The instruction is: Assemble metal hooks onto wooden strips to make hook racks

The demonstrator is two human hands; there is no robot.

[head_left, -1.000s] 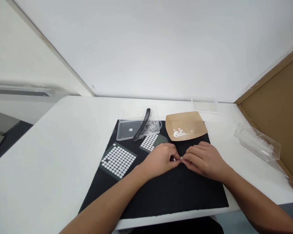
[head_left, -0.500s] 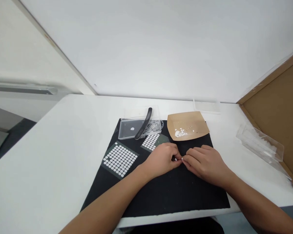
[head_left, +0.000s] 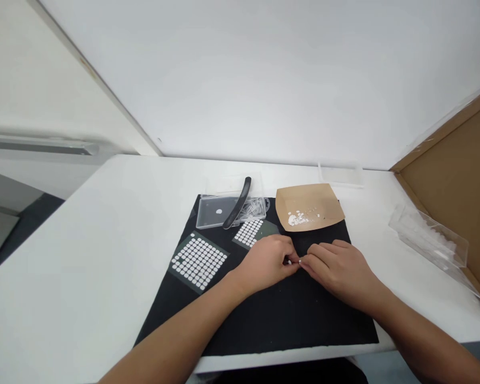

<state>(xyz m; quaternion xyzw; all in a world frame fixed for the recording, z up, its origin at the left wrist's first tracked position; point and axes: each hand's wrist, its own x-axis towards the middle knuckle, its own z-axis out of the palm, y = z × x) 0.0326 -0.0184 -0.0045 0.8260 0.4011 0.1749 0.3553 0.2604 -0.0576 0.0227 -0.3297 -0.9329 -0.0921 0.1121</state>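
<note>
Over the black mat [head_left: 280,320], my left hand [head_left: 270,261] and my right hand [head_left: 336,269] meet fingertip to fingertip. Both are closed in a pinch. A tiny white piece [head_left: 300,262] shows between the fingertips; its kind is too small to make out. Another small white bit shows inside the curl of my left fingers. Left of my hands lies a dark green sheet with rows of white rounded stickers [head_left: 200,261]. A second sheet of white stickers [head_left: 248,232], partly bare, lies just behind my left hand.
A brown paper tray [head_left: 316,200] with small white bits stands behind my hands. Beside it are a clear plastic case [head_left: 214,213] and a black curved handle-like piece [head_left: 238,204]. Clear plastic boxes [head_left: 430,234] lie at right by a cardboard box [head_left: 456,160].
My hands stay pinched together in nearly the same place. The whole view has shifted slightly, so everything appears a little farther right.
</note>
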